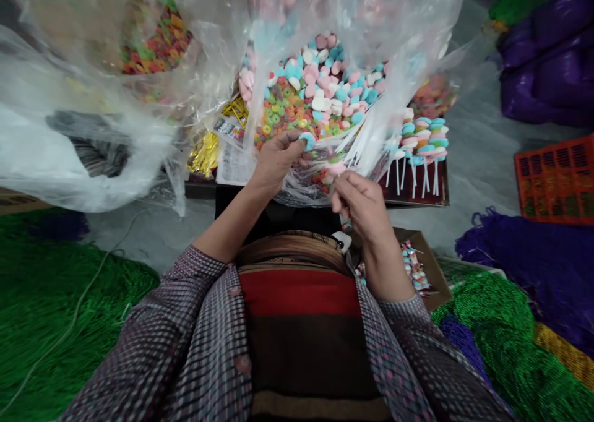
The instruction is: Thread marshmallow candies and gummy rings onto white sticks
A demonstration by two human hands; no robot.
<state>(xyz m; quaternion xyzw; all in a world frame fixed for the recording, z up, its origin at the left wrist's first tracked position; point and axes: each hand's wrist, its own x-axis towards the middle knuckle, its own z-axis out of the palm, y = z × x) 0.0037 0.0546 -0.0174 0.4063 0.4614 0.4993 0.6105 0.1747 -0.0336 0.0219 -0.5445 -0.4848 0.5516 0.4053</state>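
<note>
Between the thumb and fingers of my left hand (280,159) is a blue-and-white marshmallow (307,140). My right hand (359,198) is closed around the lower end of a candy skewer (336,164), which carries pink and green sweets at its top; its stick is mostly hidden by my fingers. Both hands are over the near edge of an open plastic bag, a little apart. In the bag lie pink, white and blue marshmallows (320,81) and ring-shaped gummies (284,109). White sticks (359,143) lean at the bag's right side.
Finished-looking candy skewers (424,140) lie in a row at the table's right end. Gold twist ties (204,153) lie left of the bag. Below right is a cardboard box (436,279) of wrapped sweets. An orange crate (554,180) and green netting (492,304) are on the right.
</note>
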